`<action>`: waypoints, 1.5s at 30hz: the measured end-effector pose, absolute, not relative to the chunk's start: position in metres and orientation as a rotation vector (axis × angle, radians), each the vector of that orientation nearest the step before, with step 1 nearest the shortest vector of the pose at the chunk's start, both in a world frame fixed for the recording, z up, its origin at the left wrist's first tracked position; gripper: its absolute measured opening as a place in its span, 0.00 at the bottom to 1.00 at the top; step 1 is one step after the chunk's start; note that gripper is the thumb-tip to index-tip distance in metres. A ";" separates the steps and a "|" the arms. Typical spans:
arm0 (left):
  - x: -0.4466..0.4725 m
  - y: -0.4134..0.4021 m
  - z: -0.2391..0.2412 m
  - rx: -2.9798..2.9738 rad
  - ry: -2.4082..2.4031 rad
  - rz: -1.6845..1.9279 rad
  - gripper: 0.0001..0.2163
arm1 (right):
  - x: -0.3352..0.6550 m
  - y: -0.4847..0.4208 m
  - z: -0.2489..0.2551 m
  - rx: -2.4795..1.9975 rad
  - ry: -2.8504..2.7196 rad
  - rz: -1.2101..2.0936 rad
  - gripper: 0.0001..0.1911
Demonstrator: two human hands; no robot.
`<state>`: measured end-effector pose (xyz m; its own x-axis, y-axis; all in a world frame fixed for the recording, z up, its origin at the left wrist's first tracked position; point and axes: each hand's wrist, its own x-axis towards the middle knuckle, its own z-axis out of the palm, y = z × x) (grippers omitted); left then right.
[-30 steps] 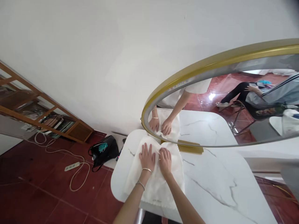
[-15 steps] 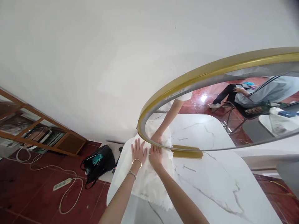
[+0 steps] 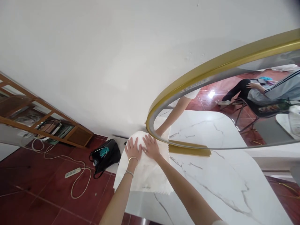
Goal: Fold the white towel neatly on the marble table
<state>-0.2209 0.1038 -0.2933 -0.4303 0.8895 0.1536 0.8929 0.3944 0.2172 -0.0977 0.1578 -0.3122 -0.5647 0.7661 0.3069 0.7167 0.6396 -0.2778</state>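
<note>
A white cloth (image 3: pixel 144 175) lies spread over the far left corner of a white marble table (image 3: pixel 211 190). My left hand (image 3: pixel 133 149) rests flat on the cloth with fingers stretched out and bracelets at the wrist. Beside it my right hand (image 3: pixel 152 147) also presses flat on the cloth, fingers spread, close to the gold frame of a large oval mirror (image 3: pixel 211 78). The cloth's left edge hangs past the table's corner. In the mirror my forearm shows as a reflection.
The mirror stands on a gold base (image 3: pixel 189 150) at the table's back. A black bag (image 3: pixel 104 156) and a power strip (image 3: pixel 72 172) with a looping cable lie on the red tiled floor. A wooden shelf (image 3: pixel 47 123) lines the wall. A seated person (image 3: pixel 269 90) is reflected.
Both hands have slid across the cloth away from me toward the table's far corner and the mirror's edge, staying flat. The view has shifted.
</note>
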 end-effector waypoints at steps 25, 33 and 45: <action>-0.211 0.058 -0.297 -2.006 -2.424 -0.331 0.26 | -0.058 0.122 -0.300 -1.394 -2.517 0.186 0.27; -0.233 0.065 -0.289 -1.911 -2.545 -0.244 0.24 | -0.092 0.155 -0.286 -1.500 -2.637 0.382 0.26; -0.201 -0.119 -0.317 -1.399 -2.642 -0.329 0.26 | -0.075 0.011 -0.293 -0.615 -2.723 0.701 0.32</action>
<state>-0.2010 -0.1193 -0.3175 -0.5601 0.7991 0.2183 0.8282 0.5453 0.1291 -0.0751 0.0110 -0.2932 -0.8757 0.4608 0.1442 0.3340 0.7938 -0.5083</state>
